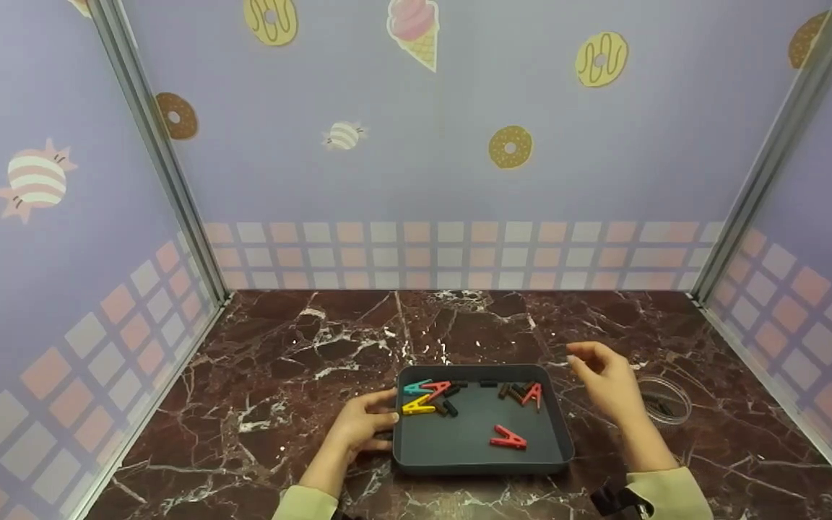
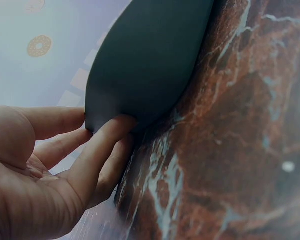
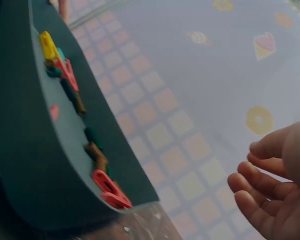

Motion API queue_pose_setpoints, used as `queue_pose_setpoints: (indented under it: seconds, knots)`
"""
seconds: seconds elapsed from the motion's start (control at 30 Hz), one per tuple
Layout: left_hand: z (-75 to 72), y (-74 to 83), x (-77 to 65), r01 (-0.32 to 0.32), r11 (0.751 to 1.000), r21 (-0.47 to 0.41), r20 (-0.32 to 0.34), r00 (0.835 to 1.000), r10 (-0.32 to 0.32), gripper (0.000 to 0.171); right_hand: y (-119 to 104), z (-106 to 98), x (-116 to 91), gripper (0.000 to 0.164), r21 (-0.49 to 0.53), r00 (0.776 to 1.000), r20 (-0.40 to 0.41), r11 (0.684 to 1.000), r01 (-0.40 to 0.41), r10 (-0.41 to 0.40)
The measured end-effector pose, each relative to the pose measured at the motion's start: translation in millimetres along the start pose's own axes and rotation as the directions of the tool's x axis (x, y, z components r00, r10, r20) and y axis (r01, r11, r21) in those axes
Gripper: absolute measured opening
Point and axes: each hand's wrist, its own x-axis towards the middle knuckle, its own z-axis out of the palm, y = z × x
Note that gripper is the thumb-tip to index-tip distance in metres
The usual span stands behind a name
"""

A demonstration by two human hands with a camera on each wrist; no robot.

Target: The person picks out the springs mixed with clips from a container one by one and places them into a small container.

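With outstretched fingers, the left hand (image 1: 357, 425) touches a dark-grey rectangular tray (image 1: 452, 440) of red, yellow and teal V-shaped clips (image 1: 417, 406); the right hand (image 1: 609, 381), loosely curled, empty, hovers left of a round transparent dish (image 1: 688, 403).

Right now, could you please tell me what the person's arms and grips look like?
The left sleeve and right sleeve are pale yellow. A black wrist fitting shows by the right one; a dark piece barely shows by the left. The left grip and right grip wear no gloves.
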Motion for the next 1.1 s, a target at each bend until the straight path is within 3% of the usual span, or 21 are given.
queue_pose_setpoints:
  seconds: [0.33,0.53,0.73,1.1]
  knots:
    - [0.5,0.6,0.7,0.007,1.000,0.009,0.001,1.000,-0.007,0.058,-6,33,-8,0.020,0.111,0.999,-0.033,0.994,-0.001,0.005]
    - [0.5,-0.5,0.9,0.007,1.000,0.000,0.001,1.000,-0.007,0.058,-14,56,-16,0.019,0.192,0.999,-0.009,0.980,0.052,-0.051]
    - [-0.6,-2.4,1.2,-0.005,1.000,-0.004,0.003,1.000,0.005,0.058,-18,80,-25,0.019,0.178,0.995,0.013,0.979,0.098,-0.101]
    - [-0.3,-0.5,-0.1,0.003,1.000,-0.009,0.012,1.000,-0.003,0.058,-21,121,-35,0.019,0.155,0.985,0.144,0.985,0.073,-0.096]
